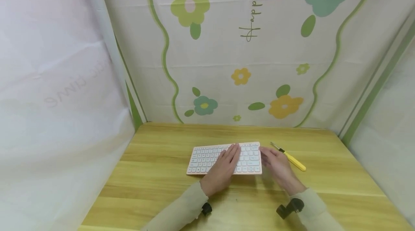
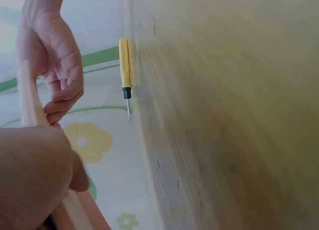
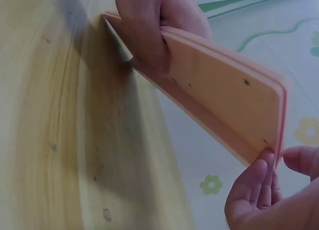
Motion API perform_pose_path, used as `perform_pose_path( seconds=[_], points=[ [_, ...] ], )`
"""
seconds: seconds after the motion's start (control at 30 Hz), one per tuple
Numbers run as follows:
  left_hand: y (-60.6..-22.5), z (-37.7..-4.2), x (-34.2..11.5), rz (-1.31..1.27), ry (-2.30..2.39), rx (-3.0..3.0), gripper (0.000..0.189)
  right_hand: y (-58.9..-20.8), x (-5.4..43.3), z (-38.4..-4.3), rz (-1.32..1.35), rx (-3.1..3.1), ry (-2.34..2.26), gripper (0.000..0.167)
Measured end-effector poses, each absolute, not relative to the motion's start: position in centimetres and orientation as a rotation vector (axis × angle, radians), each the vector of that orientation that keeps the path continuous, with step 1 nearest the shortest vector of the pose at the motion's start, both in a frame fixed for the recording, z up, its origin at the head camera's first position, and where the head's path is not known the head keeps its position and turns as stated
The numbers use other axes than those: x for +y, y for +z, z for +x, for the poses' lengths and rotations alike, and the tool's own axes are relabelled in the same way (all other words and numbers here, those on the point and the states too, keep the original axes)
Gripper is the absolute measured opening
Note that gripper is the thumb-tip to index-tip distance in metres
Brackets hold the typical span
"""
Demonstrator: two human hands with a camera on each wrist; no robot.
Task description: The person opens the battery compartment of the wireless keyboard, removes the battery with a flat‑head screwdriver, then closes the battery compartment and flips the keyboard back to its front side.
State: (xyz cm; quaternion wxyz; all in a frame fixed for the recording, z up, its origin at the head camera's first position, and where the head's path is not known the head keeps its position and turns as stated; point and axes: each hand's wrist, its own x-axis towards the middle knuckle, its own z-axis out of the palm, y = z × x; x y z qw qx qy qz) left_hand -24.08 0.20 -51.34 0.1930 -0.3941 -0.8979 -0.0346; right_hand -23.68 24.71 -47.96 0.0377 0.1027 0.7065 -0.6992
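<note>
A slim keyboard [image 1: 202,159] with white keys and a pink case is held over the wooden table. My left hand [image 1: 222,171] grips it, fingers laid across the keys; in the right wrist view the thumb of that left hand [image 3: 149,36] lies against the pink underside [image 3: 219,85]. At the keyboard's right end, my right hand [image 1: 277,164] holds the edge, with fingertips [image 3: 261,165] beneath the corner and the thumb on the other side. Small dark screw spots dot the underside. A screwdriver [image 1: 293,160] with a yellow handle lies just beyond the right hand.
The wooden table [image 1: 155,195] spreads around the hands. A white cloth with printed flowers [image 1: 285,107] hangs behind it, and white cloth walls [image 1: 65,116] stand at both sides. Each wrist carries a black strap mount [image 1: 290,207].
</note>
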Motion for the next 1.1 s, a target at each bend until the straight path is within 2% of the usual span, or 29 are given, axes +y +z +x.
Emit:
perform_pose_path(
  seconds=[0.43, 0.6, 0.77, 0.83, 1.0, 1.1],
  points=[
    [-48.4, -24.5, -1.7, -1.177, -0.36, -2.464, 0.074, -46.3, 24.0, -23.8, 0.151, 2.127, -2.243, 0.055],
    [-46.6, -25.2, -2.5, -1.238, -0.76, -2.387, 0.083, -46.9, 23.1, -24.1, 0.074, 2.121, -2.21, 0.051],
    [-45.3, -25.9, -3.2, -1.126, -1.209, -2.315, 0.092, -47.9, 22.0, -24.2, -0.022, 2.191, -2.064, 0.052],
    [-45.1, -26.1, -3.5, -1.079, -1.356, -2.219, 0.084, -48.3, 21.6, -24.2, -0.063, 2.214, -2.001, 0.054],
    [-45.5, -26.2, -4.3, -0.799, -1.829, -2.064, 0.046, -49.3, 20.7, -24.1, -0.113, 2.203, -1.918, 0.055],
    [-46.1, -26.1, -4.7, -0.527, -2.132, -1.98, 0.041, -49.7, 20.2, -23.9, -0.128, 2.186, -1.886, 0.054]
  ],
)
